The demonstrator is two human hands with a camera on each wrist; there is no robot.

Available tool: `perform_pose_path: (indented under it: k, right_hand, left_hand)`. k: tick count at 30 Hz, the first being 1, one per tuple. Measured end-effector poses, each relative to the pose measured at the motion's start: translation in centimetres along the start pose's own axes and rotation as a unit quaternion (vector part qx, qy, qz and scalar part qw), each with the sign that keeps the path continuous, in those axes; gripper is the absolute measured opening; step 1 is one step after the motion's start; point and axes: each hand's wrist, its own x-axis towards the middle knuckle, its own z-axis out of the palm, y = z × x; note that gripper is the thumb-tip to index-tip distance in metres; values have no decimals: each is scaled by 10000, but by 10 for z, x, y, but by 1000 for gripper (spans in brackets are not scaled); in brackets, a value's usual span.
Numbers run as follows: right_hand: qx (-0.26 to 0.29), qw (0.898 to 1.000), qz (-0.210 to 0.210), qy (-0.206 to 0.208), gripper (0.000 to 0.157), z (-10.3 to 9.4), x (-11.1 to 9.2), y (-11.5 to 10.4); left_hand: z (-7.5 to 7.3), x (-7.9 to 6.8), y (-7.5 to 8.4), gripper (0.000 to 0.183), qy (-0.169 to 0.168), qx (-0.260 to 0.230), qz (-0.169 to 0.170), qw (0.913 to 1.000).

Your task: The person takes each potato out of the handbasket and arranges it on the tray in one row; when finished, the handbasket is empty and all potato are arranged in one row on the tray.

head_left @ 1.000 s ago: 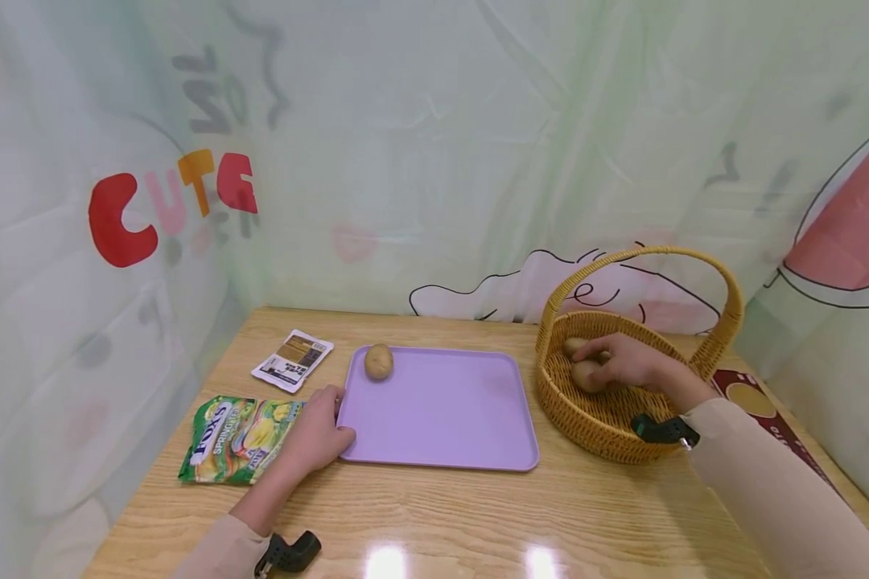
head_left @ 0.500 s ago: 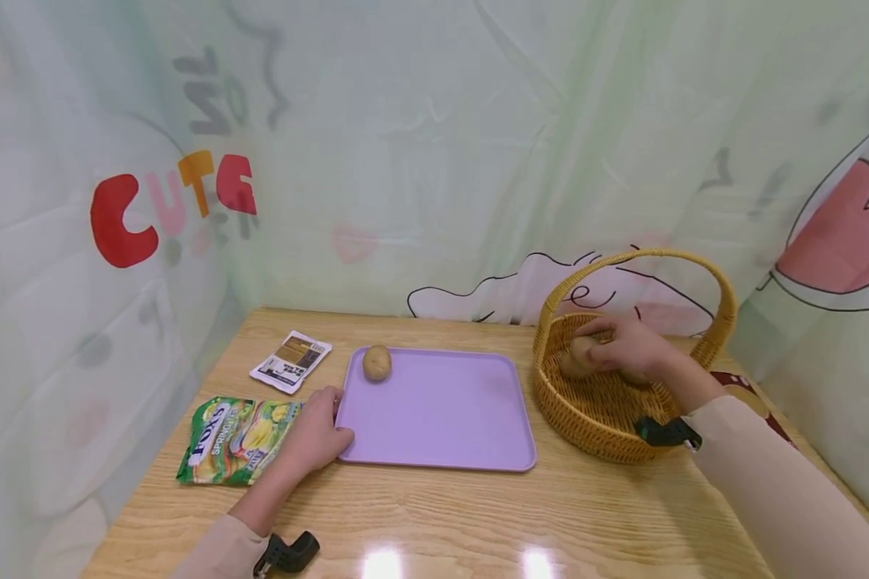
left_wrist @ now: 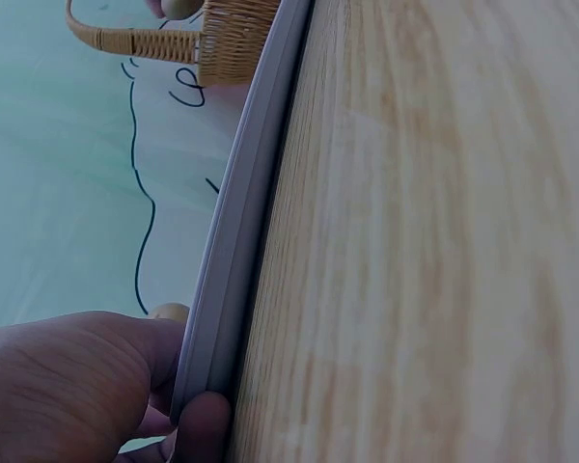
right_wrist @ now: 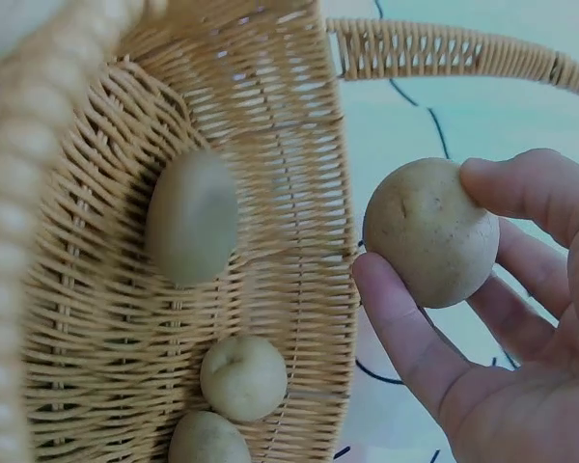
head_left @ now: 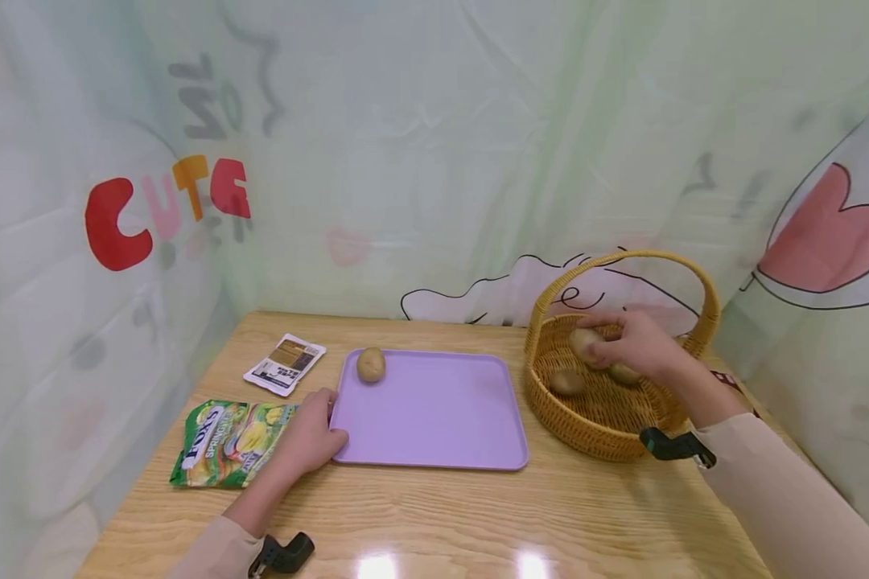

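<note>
My right hand (head_left: 644, 346) grips a potato (right_wrist: 429, 231) between thumb and fingers, raised over the wicker basket (head_left: 586, 434) in the head view. Three other potatoes lie inside the basket in the right wrist view: a blurred potato (right_wrist: 193, 217) by itself and a rounder potato (right_wrist: 243, 378) close to another potato (right_wrist: 209, 442). At the left, my left hand (head_left: 310, 434) holds the near-left edge of the lilac tray (head_left: 434, 418), its fingers pinching the rim in the left wrist view. One potato (head_left: 371, 365) rests in the tray's far-left corner.
A green Fox's candy bag (head_left: 232, 442) lies left of the tray, partly behind the left forearm. Beyond it is a small white and brown packet (head_left: 286, 365). The basket's tall handle (head_left: 626, 256) arches above the right hand. A printed curtain (head_left: 405, 161) stands behind the wooden table (head_left: 420, 523).
My right hand has raised a potato from the basket floor toward its rim, uncovering other potatoes below. The left hand has stayed on the tray. The head view has shifted slightly.
</note>
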Motion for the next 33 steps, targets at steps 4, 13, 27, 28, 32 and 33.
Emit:
perform_pose_path:
  k: [4, 13, 27, 28, 32, 33]
  right_hand:
    - [61, 9998, -176, 27, 46, 3, -8, -8]
    - [321, 9990, -287, 72, 46, 10, -17, -34]
    - [490, 9970, -592, -27, 45, 32, -14, -76]
    - [537, 9969, -567, -33, 45, 35, -13, -78]
    - [694, 9965, -454, -73, 45, 46, -10, -83]
    - [720, 9965, -411, -73, 46, 49, -9, -84]
  left_hand:
    - [-1, -2, -1, 54, -75, -10, -49, 10000]
    - [-1, -2, -5, 53, -63, -11, -128, 9999]
    - [-3, 0, -5, 54, -53, 20, -74, 10000]
    - [-2, 0, -4, 55, -80, 32, -107, 9999]
    - [-1, 0, -1, 57, -142, 64, -152, 9998]
    - [-1, 0, 0, 58, -173, 69, -179, 9997]
